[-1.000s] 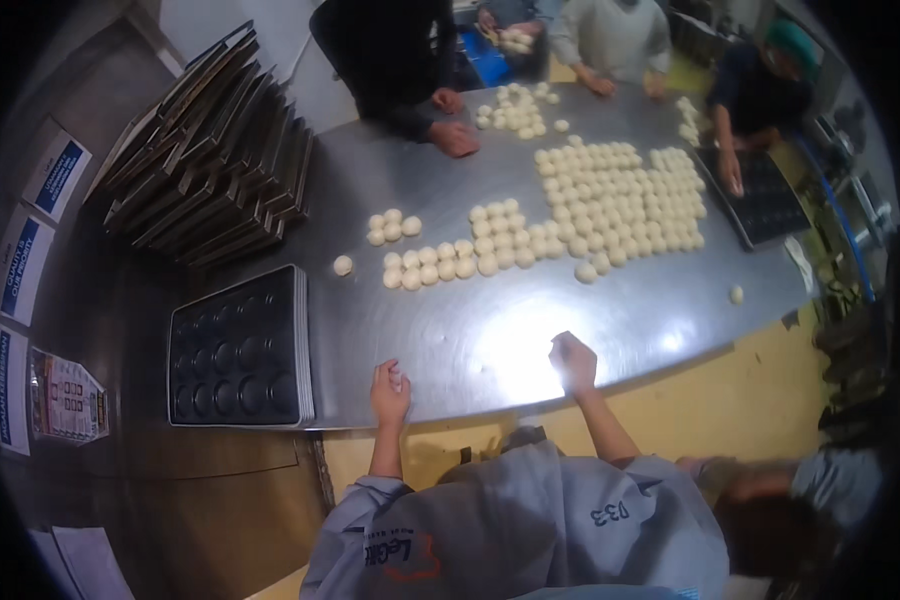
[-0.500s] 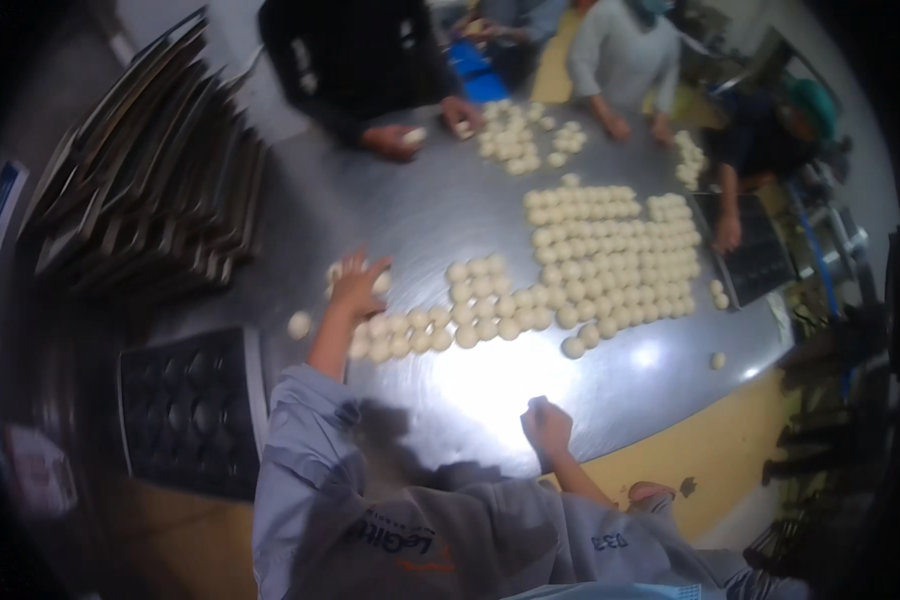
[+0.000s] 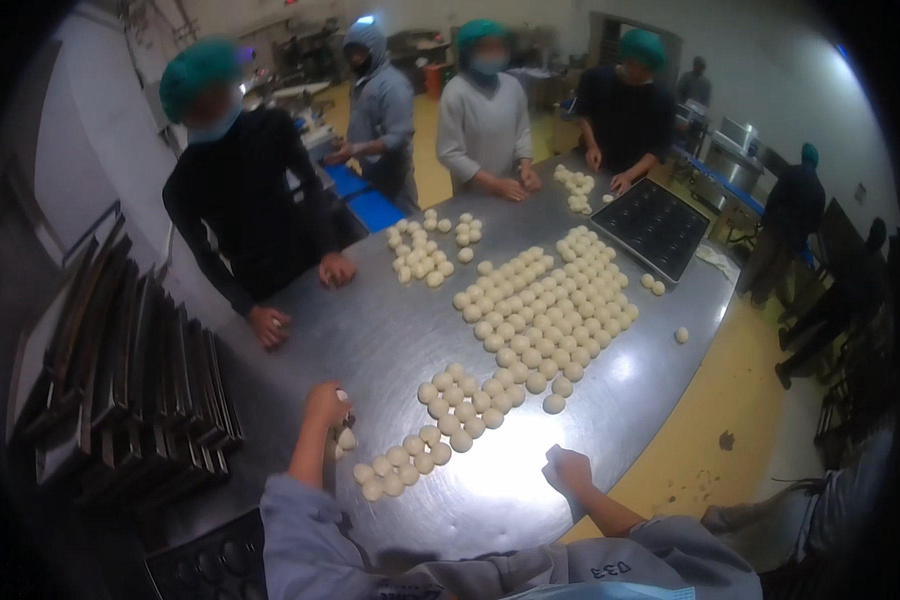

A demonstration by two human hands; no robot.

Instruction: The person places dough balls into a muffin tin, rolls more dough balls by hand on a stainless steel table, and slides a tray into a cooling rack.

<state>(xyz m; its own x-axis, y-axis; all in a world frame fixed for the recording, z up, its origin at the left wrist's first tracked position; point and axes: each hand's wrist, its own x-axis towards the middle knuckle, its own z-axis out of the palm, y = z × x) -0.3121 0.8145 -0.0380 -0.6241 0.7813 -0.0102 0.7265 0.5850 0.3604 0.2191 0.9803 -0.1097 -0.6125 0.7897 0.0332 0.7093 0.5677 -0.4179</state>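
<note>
Balls of pale dough (image 3: 560, 320) stand in close rows on the steel table (image 3: 530, 500), with a narrower strip of balls (image 3: 410, 462) running toward my left side. At the strip's left end, my left hand (image 3: 323, 408) is curled, and a white bit of a dough ball (image 3: 342, 395) shows at its fingers. Just below those fingers lie a few more dough pieces (image 3: 346, 440), partly hidden. My right hand (image 3: 570, 472) is closed in a fist above the table's near part; a small pale bit shows at its thumb, too blurred to name.
Stacked metal trays (image 3: 120, 370) lean at the left. A dark moulded pan (image 3: 210, 565) is at lower left, and another moulded pan (image 3: 655, 228) lies at the far right. Co-workers stand along the far edge, one person's hands (image 3: 300, 300) near a loose dough group (image 3: 420, 250).
My view has lifted and turned, showing more of the room. My left hand has gone from spread over dough balls to curled. The far-left co-worker's hands now rest without the balls.
</note>
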